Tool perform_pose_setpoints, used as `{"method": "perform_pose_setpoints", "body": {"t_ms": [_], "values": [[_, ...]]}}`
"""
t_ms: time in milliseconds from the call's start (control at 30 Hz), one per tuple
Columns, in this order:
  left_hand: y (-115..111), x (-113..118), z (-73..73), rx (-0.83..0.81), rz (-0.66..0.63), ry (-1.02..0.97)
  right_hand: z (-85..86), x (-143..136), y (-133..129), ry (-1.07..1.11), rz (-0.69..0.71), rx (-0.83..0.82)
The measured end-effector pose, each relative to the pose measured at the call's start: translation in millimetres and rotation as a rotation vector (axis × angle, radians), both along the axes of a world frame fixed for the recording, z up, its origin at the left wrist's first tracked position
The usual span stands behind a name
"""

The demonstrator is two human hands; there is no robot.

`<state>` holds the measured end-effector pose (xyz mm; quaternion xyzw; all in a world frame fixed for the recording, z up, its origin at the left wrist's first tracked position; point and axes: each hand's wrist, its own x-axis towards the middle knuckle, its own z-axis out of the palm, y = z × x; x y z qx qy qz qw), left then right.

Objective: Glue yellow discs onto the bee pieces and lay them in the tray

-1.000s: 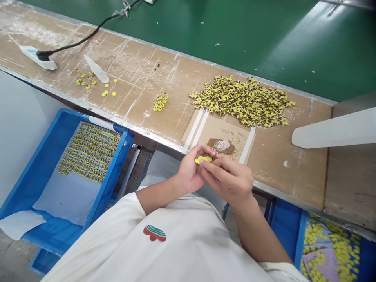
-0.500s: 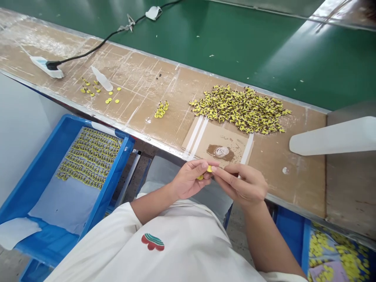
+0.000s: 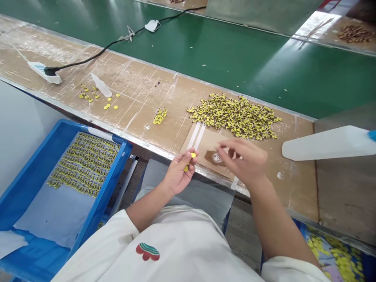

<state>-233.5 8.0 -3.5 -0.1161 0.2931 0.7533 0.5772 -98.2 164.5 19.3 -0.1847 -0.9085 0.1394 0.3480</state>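
Observation:
In my left hand [image 3: 180, 172], a small round yellow disc [image 3: 193, 155] is pinched between thumb and fingers. A second yellow disc [image 3: 186, 168] shows lower down, against the same fingers. My right hand [image 3: 245, 158] hangs over the cardboard pad, its fingers curled and smeared by motion; whether anything is in them cannot be made out. Just left of it lies a whitish blob in a dark wet patch [image 3: 213, 157]. Behind both hands spreads a large heap of small yellow-and-dark-brown pieces [image 3: 235, 116].
A small cluster of yellow pieces [image 3: 159, 116] and loose yellow discs [image 3: 115, 107] lie leftward, by a white nozzle-like piece [image 3: 101, 85]. A blue tray [image 3: 116, 158] holds rows of pieces. A white bottle [image 3: 323, 144] lies at right. A black cable [image 3: 88, 58] crosses the bench.
My right hand has left the disc in my left hand and moved right and up over the pad. My left hand still grips the discs, slightly further left. The view has shifted.

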Motion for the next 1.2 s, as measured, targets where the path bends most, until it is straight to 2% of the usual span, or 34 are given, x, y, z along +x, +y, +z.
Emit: {"method": "perform_pose_setpoints", "body": {"t_ms": [100, 167, 267, 433, 567, 667, 800, 933, 1067, 1200], "values": [[5, -11, -4.5, -0.041, 0.044, 0.101, -18.2, -15, 42, -0.089, -0.219, -0.083], [9, -17, -7.8, -0.041, 0.062, 0.154, -29.6, -27, 63, -0.210, -0.304, -0.114], [15, -26, -11.3, -0.047, 0.066, 0.180, -41.1, -46, 81, -0.334, -0.377, -0.121], [27, -39, -13.3, -0.036, 0.052, 0.171, -50.0, -65, 91, -0.332, -0.332, -0.199], [40, -46, -16.5, 0.017, 0.052, 0.197, -51.7, -67, 95, -0.196, -0.255, -0.316], [49, -50, -19.9, 0.054, 0.060, 0.205, -45.7, -63, 94, -0.047, -0.207, -0.471], [56, -53, -24.8, 0.040, 0.055, 0.155, -27.8, -38, 84, 0.044, -0.222, -0.700], [58, -54, -29.4, 0.045, 0.033, 0.151, -16.8, 10, 65, 0.090, -0.259, -0.679], [59, -52, -31.7, 0.029, 0.005, 0.217, -27.3, 57, 46, 0.132, -0.380, -0.648], [61, -51, -32.4, 0.027, 0.012, 0.264, -43.2, 86, 37, 0.083, -0.488, -0.665]]}}
